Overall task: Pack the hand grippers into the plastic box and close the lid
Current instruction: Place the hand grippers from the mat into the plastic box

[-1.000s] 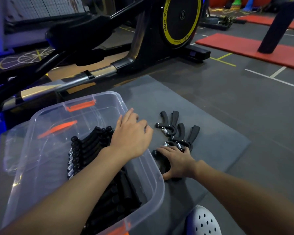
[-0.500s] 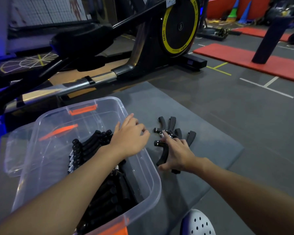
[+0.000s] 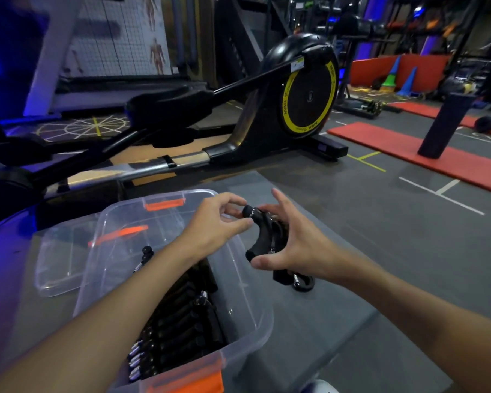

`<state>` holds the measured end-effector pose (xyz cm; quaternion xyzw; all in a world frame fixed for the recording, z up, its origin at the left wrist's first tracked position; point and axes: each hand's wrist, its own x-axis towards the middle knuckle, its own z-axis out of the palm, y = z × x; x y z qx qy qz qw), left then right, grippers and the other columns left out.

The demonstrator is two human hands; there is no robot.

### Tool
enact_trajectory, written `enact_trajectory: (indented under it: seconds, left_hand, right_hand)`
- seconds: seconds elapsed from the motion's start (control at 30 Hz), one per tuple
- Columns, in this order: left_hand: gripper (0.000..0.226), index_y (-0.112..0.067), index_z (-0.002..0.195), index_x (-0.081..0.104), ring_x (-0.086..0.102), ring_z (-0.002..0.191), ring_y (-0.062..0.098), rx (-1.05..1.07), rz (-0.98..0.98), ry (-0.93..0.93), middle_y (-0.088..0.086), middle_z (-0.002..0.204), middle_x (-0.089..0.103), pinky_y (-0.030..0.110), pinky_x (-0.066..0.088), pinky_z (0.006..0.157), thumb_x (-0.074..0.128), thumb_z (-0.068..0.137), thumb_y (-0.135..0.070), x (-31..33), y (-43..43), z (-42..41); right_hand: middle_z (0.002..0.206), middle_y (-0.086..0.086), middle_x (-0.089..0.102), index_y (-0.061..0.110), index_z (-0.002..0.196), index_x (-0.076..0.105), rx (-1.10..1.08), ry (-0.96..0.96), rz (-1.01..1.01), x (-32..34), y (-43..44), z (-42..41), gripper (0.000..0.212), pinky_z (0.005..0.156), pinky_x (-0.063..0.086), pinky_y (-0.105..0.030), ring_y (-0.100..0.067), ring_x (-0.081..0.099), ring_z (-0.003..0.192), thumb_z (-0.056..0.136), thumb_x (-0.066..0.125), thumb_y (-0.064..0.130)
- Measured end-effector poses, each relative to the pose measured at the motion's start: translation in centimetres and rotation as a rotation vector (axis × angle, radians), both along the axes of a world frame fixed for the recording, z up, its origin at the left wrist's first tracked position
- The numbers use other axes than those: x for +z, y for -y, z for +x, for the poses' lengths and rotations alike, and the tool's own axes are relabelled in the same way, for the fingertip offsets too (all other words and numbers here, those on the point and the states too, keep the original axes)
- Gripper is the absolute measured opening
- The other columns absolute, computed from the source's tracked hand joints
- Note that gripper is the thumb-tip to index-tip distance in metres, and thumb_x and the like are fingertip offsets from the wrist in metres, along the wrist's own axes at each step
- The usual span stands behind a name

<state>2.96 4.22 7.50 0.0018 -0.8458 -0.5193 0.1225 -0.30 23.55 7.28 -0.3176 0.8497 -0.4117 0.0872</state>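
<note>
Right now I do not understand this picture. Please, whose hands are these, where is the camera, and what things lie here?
No robot is at work here. A person wears one camera on the head, and it looks down at their own two bare hands. The left hand and right hand together hold a black hand gripper by the rim of the clear plastic box. Packed grippers lie inside it. The lid lies beside the box, and a loose gripper lies on the grey mat.

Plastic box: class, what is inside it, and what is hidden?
Inside the plastic box lie rows of black hand grippers. The left forearm crosses above and covers some; the box floor beneath them cannot be seen.
</note>
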Motion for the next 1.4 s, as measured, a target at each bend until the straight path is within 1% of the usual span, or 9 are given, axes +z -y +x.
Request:
enact_trajectory:
  seconds: [0.1, 0.2, 0.27, 0.47, 0.6, 0.77, 0.9, 1.1, 1.4]
  left_hand:
    - [0.024, -0.014, 0.102, 0.066, 0.073, 0.077, 0.017, 0.021, 0.103, -0.028, 0.004, 0.090, 0.070, 0.029, 0.056, 0.079, 0.076, 0.081, -0.009, 0.3, 1.4, 1.5]
    - [0.022, -0.014, 0.096, 0.066, 0.073, 0.079, 0.017, 0.056, 0.134, -0.023, 0.007, 0.092, 0.072, 0.025, 0.055, 0.075, 0.077, 0.079, -0.006, 0.1, 3.1, 2.8]
    - [0.024, -0.012, 0.096, 0.066, 0.072, 0.081, 0.014, 0.085, 0.130, -0.011, 0.006, 0.091, 0.072, 0.023, 0.055, 0.074, 0.078, 0.077, -0.004, 0.0, 4.0, 3.6]
    - [0.022, -0.016, 0.084, 0.069, 0.068, 0.078, 0.014, 0.207, 0.075, -0.039, 0.006, 0.086, 0.072, 0.023, 0.055, 0.076, 0.082, 0.073, -0.003, -1.3, 6.5, 5.1]
    - [0.027, -0.026, 0.073, 0.066, 0.068, 0.075, 0.020, 0.273, -0.080, 0.053, -0.003, 0.075, 0.071, 0.030, 0.054, 0.075, 0.087, 0.067, -0.010, -4.9, 6.8, 4.7]
    - [0.020, -0.024, 0.078, 0.068, 0.054, 0.057, 0.000, 0.186, -0.302, 0.157, -0.012, 0.061, 0.060, 0.011, 0.040, 0.060, 0.084, 0.068, -0.018, -9.0, 5.4, 4.0]
    - [0.017, -0.023, 0.079, 0.069, 0.051, 0.054, -0.003, 0.125, -0.377, 0.224, -0.011, 0.059, 0.056, 0.011, 0.037, 0.055, 0.083, 0.069, -0.021, -10.8, 5.1, 3.9]
    - [0.024, -0.020, 0.085, 0.066, 0.061, 0.071, 0.011, 0.081, -0.495, 0.295, -0.008, 0.075, 0.064, 0.027, 0.050, 0.069, 0.082, 0.070, -0.030, -12.3, 4.8, 2.9]
    - [0.024, -0.026, 0.093, 0.064, 0.061, 0.086, 0.019, 0.056, -0.594, 0.378, -0.006, 0.084, 0.066, 0.034, 0.047, 0.086, 0.077, 0.074, -0.034, -13.9, 4.4, 2.7]
  right_hand:
    - [0.134, 0.037, 0.043, 0.030, 0.155, -0.001, 0.060, 0.067, -0.038, 0.3, 1.8, 1.3, 0.129, 0.115, 0.029, -0.024, 0.011, 0.036, 0.132, 0.061, 0.087, 0.043]
    - [0.135, 0.036, 0.043, 0.028, 0.155, -0.003, 0.117, 0.111, -0.046, 0.0, 3.1, 1.6, 0.128, 0.096, 0.029, 0.002, 0.026, 0.035, 0.121, 0.065, 0.089, 0.035]
    - [0.138, 0.031, 0.042, 0.029, 0.154, -0.004, 0.168, 0.146, -0.040, -0.1, 3.9, 1.7, 0.128, 0.085, 0.031, 0.008, 0.033, 0.035, 0.110, 0.066, 0.089, 0.033]
    - [0.151, 0.014, 0.038, 0.025, 0.154, 0.018, 0.148, 0.223, -0.004, -2.0, 5.8, 1.1, 0.097, 0.111, 0.029, -0.023, 0.001, 0.035, 0.137, 0.077, 0.070, 0.053]
    - [0.145, 0.021, 0.035, 0.014, 0.152, 0.024, -0.005, 0.200, 0.005, -4.3, 6.5, 1.3, 0.058, 0.097, 0.019, 0.000, 0.012, 0.027, 0.130, 0.102, 0.041, 0.038]
    - [0.163, 0.010, 0.004, 0.019, 0.156, 0.004, 0.011, 0.057, 0.184, -6.8, 6.7, 0.5, 0.069, 0.120, 0.006, -0.024, -0.001, 0.005, 0.148, 0.101, 0.035, 0.048]
    - [0.163, 0.012, 0.001, 0.020, 0.156, 0.002, 0.017, 0.073, 0.151, -7.1, 6.7, 0.3, 0.070, 0.117, 0.003, -0.020, 0.001, 0.001, 0.147, 0.101, 0.036, 0.047]
    - [0.163, 0.011, 0.000, 0.019, 0.156, 0.001, 0.022, 0.103, 0.114, -7.4, 6.8, 0.1, 0.070, 0.118, 0.003, -0.020, 0.001, 0.000, 0.147, 0.102, 0.036, 0.045]
    - [0.164, 0.010, 0.000, 0.020, 0.156, 0.001, 0.032, 0.093, 0.107, -7.5, 6.6, 0.1, 0.069, 0.118, 0.004, -0.021, 0.000, 0.002, 0.148, 0.102, 0.036, 0.043]
